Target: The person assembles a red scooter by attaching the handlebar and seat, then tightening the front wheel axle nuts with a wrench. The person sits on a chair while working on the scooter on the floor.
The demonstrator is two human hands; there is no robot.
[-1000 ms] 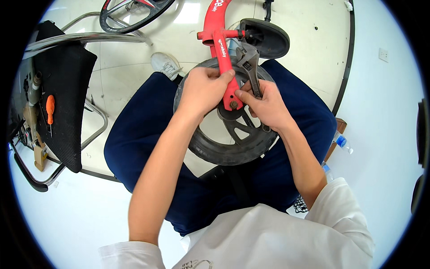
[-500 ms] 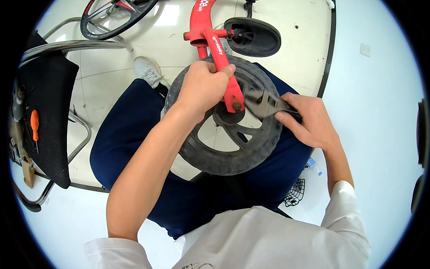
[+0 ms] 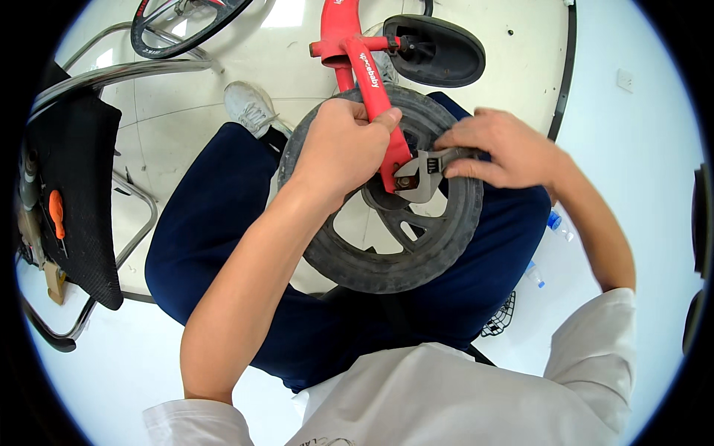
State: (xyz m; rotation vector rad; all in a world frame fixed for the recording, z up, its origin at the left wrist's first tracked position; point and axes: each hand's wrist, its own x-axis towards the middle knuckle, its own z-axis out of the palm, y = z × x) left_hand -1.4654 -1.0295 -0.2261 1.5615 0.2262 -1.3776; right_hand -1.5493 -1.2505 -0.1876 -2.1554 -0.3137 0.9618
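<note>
Between my legs stands a small black wheel (image 3: 439,256), joined to the red frame (image 3: 364,70) of a child's bike. My left hand (image 3: 342,145) is closed round the red arm that runs down to the wheel's hub. An adjustable wrench (image 3: 428,178) is in my right hand (image 3: 498,149), its handle pinched between thumb and fingers. The wrench's jaws sit around the axle nut (image 3: 404,182) at the arm's lower end and partly cover it. Whether they grip the nut tightly I cannot tell.
A black pedal-shaped seat (image 3: 439,52) sticks out from the frame. At upper left lies another wheel (image 3: 186,26). A chair (image 3: 82,186) at left carries an orange screwdriver (image 3: 56,214) and other tools. Plastic bottles (image 3: 535,275) and a black wire basket (image 3: 500,316) lie at right.
The wrench has turned and moved onto the axle nut, which was uncovered before. My right hand has shifted up and its wrist has swung round. My left hand keeps its hold.
</note>
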